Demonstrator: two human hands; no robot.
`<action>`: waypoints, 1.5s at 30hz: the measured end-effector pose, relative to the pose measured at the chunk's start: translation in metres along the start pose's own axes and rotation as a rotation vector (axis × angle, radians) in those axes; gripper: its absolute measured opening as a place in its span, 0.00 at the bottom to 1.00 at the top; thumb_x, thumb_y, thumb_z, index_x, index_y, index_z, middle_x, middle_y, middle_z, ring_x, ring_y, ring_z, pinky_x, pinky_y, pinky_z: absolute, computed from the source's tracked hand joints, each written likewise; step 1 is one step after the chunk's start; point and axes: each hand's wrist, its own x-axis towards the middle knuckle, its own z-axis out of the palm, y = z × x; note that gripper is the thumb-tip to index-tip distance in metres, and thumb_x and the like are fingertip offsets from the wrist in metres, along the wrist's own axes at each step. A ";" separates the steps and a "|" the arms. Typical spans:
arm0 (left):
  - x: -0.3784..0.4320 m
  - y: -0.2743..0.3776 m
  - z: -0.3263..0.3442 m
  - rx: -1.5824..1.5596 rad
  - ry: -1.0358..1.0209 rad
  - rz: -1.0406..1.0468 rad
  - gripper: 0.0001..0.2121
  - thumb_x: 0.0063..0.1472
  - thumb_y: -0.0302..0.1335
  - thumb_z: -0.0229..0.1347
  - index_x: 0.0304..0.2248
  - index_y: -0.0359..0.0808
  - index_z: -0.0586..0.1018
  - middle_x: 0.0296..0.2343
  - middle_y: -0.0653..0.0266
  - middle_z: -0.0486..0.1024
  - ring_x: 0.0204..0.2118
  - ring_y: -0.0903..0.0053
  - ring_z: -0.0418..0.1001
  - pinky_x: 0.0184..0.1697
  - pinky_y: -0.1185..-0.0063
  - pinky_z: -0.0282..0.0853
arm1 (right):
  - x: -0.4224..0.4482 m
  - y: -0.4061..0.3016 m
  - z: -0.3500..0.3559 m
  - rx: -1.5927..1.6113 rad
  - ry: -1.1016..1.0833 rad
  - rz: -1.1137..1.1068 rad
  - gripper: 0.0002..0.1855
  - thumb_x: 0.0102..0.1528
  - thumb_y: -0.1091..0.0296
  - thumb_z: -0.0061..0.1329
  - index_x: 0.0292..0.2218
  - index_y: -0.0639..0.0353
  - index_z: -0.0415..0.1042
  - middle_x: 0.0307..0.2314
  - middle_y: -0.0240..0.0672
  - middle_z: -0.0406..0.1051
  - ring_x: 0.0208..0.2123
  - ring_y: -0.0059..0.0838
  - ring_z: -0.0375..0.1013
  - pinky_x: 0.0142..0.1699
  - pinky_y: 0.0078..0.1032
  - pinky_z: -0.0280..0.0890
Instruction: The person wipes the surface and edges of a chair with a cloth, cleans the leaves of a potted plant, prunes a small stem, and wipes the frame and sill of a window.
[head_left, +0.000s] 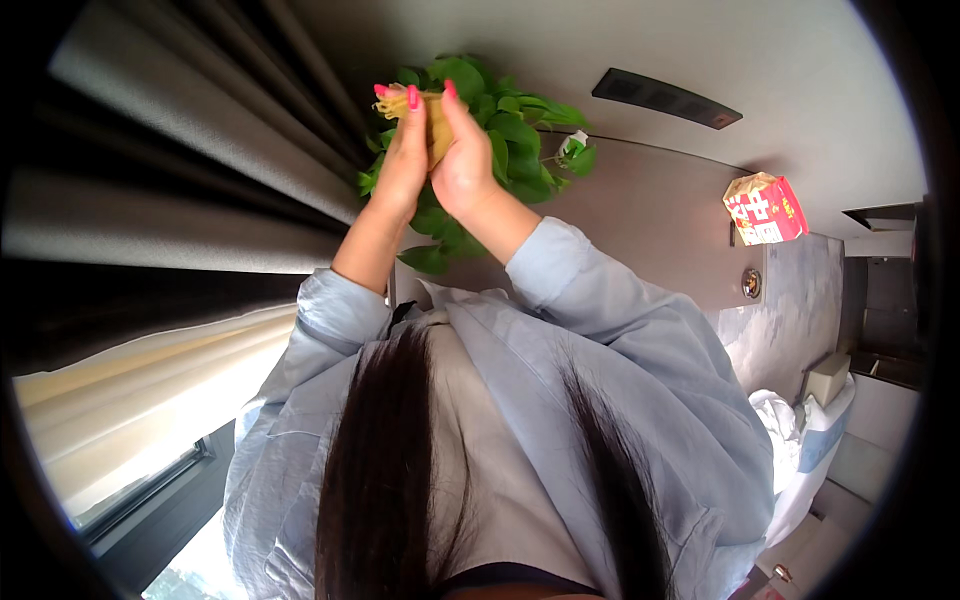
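Note:
A small yellow cloth-like item (439, 139) with a frilled, stringy edge is pressed between my two raised hands. My left hand (405, 161) supports it from the left, fingers up. From the right, my right hand (466, 161) cups it with the thumb or a finger along its face. Much of the item is hidden by the palms, so its exact kind is unclear. Directly behind the hands spreads a leafy green potted plant (517, 135), its pot not visible. Some leaves hang below my wrists.
Grey curtains (187, 150) hang close on the left, above a bright window (135, 480). A brown desktop (645, 202) carries a red printed package (769, 210), an ashtray (751, 283) and a small white object (571, 146). A black panel (667, 97) is on the wall.

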 end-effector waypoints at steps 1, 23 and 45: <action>-0.002 0.009 0.002 -0.022 -0.019 -0.003 0.39 0.63 0.58 0.34 0.58 0.29 0.58 0.57 0.55 0.58 0.61 0.70 0.51 0.63 0.77 0.41 | 0.002 -0.010 0.004 0.097 0.035 0.057 0.27 0.63 0.51 0.31 0.50 0.66 0.65 0.46 0.38 0.69 0.49 0.33 0.66 0.56 0.29 0.56; 0.126 -0.012 -0.022 0.721 0.074 -0.137 0.21 0.52 0.43 0.61 0.33 0.29 0.80 0.25 0.64 0.77 0.25 0.82 0.71 0.29 0.83 0.66 | 0.033 -0.049 -0.017 0.080 0.555 0.178 0.19 0.64 0.52 0.30 0.42 0.59 0.63 0.38 0.36 0.68 0.40 0.36 0.70 0.47 0.36 0.65; 0.043 -0.016 -0.006 -0.119 0.010 0.000 0.15 0.61 0.22 0.46 0.47 0.28 0.72 0.42 0.62 0.74 0.44 0.81 0.71 0.48 0.83 0.63 | 0.036 0.006 -0.001 -0.258 0.593 -0.027 0.25 0.62 0.45 0.36 0.49 0.56 0.64 0.43 0.30 0.65 0.45 0.24 0.64 0.50 0.26 0.58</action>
